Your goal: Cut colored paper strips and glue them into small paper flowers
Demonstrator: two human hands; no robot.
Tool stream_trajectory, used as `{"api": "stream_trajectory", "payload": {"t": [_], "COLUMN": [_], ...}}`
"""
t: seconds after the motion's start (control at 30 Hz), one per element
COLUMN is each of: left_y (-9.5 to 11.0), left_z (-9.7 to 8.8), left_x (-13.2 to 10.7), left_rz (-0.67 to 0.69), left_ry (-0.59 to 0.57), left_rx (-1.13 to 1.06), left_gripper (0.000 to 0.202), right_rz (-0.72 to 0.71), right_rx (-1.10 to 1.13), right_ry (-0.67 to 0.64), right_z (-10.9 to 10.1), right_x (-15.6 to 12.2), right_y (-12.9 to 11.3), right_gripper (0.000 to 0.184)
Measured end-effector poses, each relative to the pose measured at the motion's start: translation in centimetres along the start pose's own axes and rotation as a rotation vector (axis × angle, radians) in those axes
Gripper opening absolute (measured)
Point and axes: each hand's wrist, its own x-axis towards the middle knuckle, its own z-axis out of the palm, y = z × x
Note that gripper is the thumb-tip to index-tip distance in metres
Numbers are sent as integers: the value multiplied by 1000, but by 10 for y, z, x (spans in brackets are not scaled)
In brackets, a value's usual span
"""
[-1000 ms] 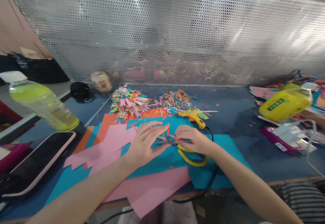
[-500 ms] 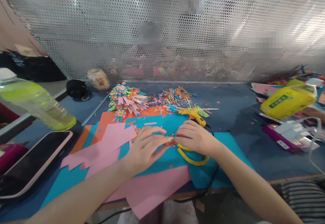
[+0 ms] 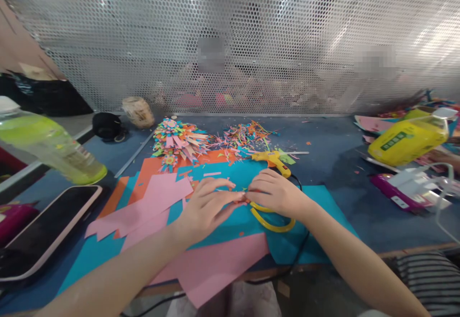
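Had a tiny orange scrap [image 3: 246, 201], mostly hidden, pinched in the fingertips of my left grip [image 3: 208, 207] and right grip [image 3: 275, 191]. Yellow loop handle [image 3: 273, 226] poked out under my right, yellow glue gun [image 3: 269, 157] lay just beyond on the bench [image 3: 332, 158].

A dark blue table [image 3: 334, 154] carries overlapping coloured paper sheets [image 3: 147, 204]. A phone [image 3: 53, 230], a green-yellow bottle [image 3: 53, 146] and tangled paper trimmings [image 3: 247, 135] also rest on it

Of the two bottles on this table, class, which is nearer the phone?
The clear bottle of yellow-green liquid at the left, just beyond the phone. The other bottle, bright yellow, is far over on the right.
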Motion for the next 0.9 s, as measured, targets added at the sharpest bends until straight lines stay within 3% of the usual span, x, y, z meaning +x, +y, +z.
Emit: {"api": "stream_trajectory", "payload": {"t": [0.3,0.43,0.5,0.6,0.77,0.9], "left_y": [-5,-5,-4,-4,-15,-26], "left_z": [0,-2,-5,-8,-12,-13], "left_x": [-2,0,3,6,10,12], "left_rz": [8,-28,-130,-368,-753,-836], "left_ry": [-87,-32,18,43,149,178], "left_rx": [23,47,-4,-176,-376,-381], "left_gripper": [28,47,55,52,46,40], "right_rz": [25,57,110,227,344,391], "right_rx": [41,215,373,582,683,689], "right_ry": [-21,-4,20,41,99,150], "right_z": [1,0,0,1,9,12], "right_x": [-1,1,1,-1,-5,-6], "right_y": [1,1,0,0,5,6], "right_gripper": [18,17,16,14,12,11]}}
